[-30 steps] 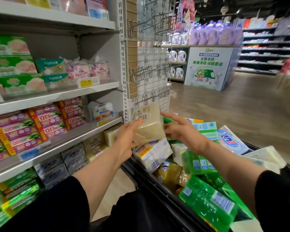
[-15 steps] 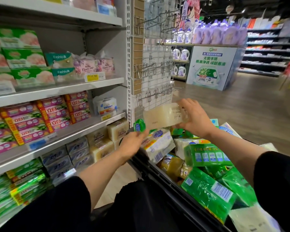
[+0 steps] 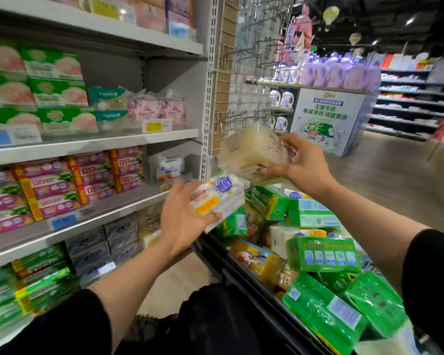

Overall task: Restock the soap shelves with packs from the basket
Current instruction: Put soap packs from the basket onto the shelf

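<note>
My right hand (image 3: 304, 165) grips a clear pack of pale cream soap bars (image 3: 249, 152), raised above the basket near the shelf upright. My left hand (image 3: 181, 219) holds a white soap pack with a blue logo and orange label (image 3: 219, 196), lifted over the basket's left rim. The black basket (image 3: 244, 280) below is heaped with green, yellow and white soap packs (image 3: 323, 254). The soap shelves (image 3: 108, 201) stand at the left, stocked with pink, green and grey packs.
A white perforated shelf upright (image 3: 210, 98) with empty wire hooks (image 3: 231, 119) stands between shelves and basket. A lone white pack (image 3: 167, 166) sits at the middle shelf's right end. A detergent display (image 3: 326, 119) stands across the aisle floor at the back right.
My left hand has lifted the white blue-logo pack out of the basket toward the shelves. My right hand keeps the cream pack and has moved up slightly.
</note>
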